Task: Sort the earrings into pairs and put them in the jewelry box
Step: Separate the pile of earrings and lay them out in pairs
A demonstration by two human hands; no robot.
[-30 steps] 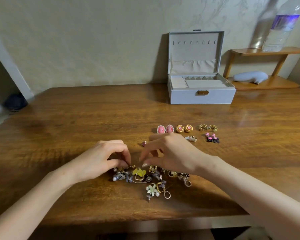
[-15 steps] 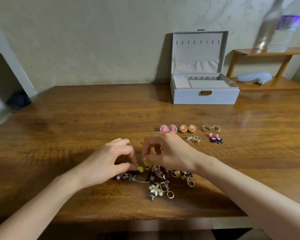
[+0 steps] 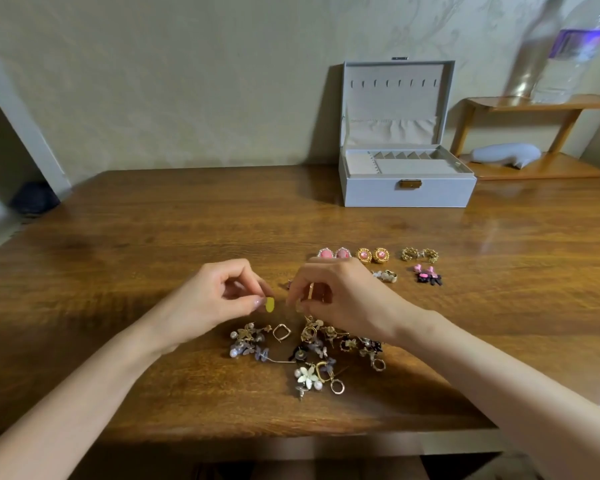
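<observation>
Left hand (image 3: 215, 303): thumb and forefinger pinch a small yellow earring (image 3: 269, 304), held just above the worktop (image 3: 153, 237).
Right hand (image 3: 340, 296): fingers curled, pinching a thin gold earring (image 3: 310, 292); the grip itself is mostly hidden.
Unsorted heap (image 3: 305, 348): flower, pearl and hoop earrings lie tangled on the worktop directly below both hands.
Sorted pairs: pink studs (image 3: 333, 253), gold-rimmed pink studs (image 3: 371, 255), gold filigree pair (image 3: 420, 254), pink-and-black bows (image 3: 428, 274) and a white-and-gold pair (image 3: 387, 276), in rows beyond the right hand.
Jewelry box (image 3: 406, 192): at the far edge, lid upright, tray compartments showing no earrings.
Handling: likely very light, stiff metal with fragile petals and pearls. Hooks probably snag, so pinch the body and lift slowly.
In the way: the sorted rows lie between heap and box, so a low sleeve could scatter them.
Around: a wooden shelf (image 3: 534, 169) right of the box carries a water bottle (image 3: 575, 53).
</observation>
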